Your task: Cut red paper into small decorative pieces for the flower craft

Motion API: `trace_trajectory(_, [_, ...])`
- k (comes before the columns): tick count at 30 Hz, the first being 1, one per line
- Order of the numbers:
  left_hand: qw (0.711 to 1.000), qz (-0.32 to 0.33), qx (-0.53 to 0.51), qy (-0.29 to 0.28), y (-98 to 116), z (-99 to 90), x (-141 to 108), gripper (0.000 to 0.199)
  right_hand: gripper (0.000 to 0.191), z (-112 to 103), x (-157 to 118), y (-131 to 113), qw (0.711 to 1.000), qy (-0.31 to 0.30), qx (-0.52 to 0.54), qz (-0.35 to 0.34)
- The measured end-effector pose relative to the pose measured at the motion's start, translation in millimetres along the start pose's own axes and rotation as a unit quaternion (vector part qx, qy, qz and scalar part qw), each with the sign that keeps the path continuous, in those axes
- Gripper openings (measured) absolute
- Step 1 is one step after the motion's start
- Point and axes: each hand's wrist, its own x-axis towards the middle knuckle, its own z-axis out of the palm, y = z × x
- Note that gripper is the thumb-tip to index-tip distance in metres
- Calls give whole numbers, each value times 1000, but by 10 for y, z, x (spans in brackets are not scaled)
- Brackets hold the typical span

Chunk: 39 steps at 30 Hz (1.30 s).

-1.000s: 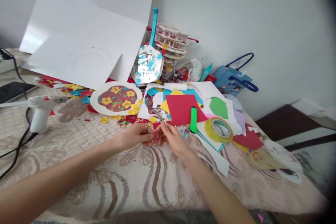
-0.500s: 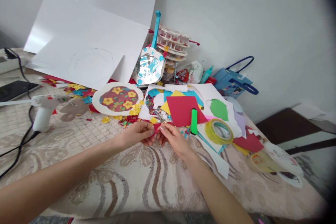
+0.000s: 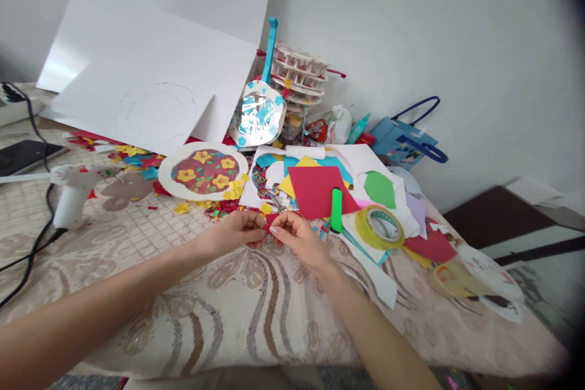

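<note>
Tablecloth [image 3: 228,329] beneath mostly hidden red scrap [image 3: 267,228]

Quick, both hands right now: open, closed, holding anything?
Left hand: closed, fingertips pinching a small red piece.
Right hand: closed, fingertips on the same red piece.

From here I count one left hand [image 3: 240,233], one right hand [image 3: 297,237], one glue gun [image 3: 70,202], four yellow flowers [image 3: 200,157] inside one oval rim [image 3: 167,178], one blue bag [image 3: 397,141].
</note>
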Motion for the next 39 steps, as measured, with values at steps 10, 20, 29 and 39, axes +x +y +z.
trace_trajectory(10, [999, -26, 14, -11, 67, -9, -38, 22, 16, 1, 5, 23, 1000, -3, 4, 15])
trace_trajectory(20, [998, -39, 39, -19, 49, -40, -38, 17, 8, -15, -7, -11, 996, -7, -81, -25])
trace_trajectory(29, [996, -84, -15, -32, 115, -85, -48, 19, 16, -17, -57, -121, 937, 0, -290, -195])
trace_trajectory(39, [996, -39, 71, -30, 104, -113, -22, 17, 21, 39, -65, -86, 917, 13, -330, -225])
